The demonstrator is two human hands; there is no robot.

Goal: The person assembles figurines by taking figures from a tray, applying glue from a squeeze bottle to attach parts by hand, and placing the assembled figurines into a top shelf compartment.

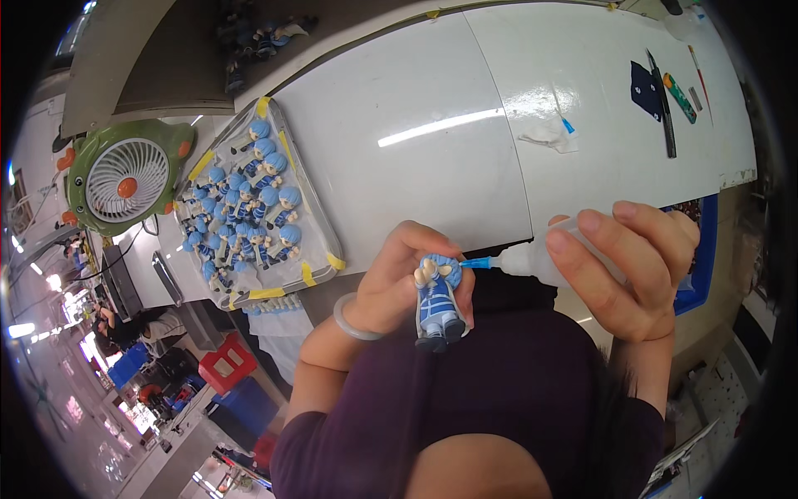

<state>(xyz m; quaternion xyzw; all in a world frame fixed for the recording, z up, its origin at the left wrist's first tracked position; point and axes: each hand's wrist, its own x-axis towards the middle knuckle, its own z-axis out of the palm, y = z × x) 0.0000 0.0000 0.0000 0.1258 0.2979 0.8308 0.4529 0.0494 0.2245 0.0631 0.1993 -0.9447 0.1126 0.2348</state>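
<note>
Doll (438, 299) was pinched in left hand (399, 283); glue bottle (540, 256) squeezed in right hand (632, 266), tip at head. Approx. 20 dolls sat done on tray (320, 241).

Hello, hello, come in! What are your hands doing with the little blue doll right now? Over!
Left hand grips the blue doll. Right hand holds the squeeze bottle, blue tip at the doll's head. Nothing between them.
</note>
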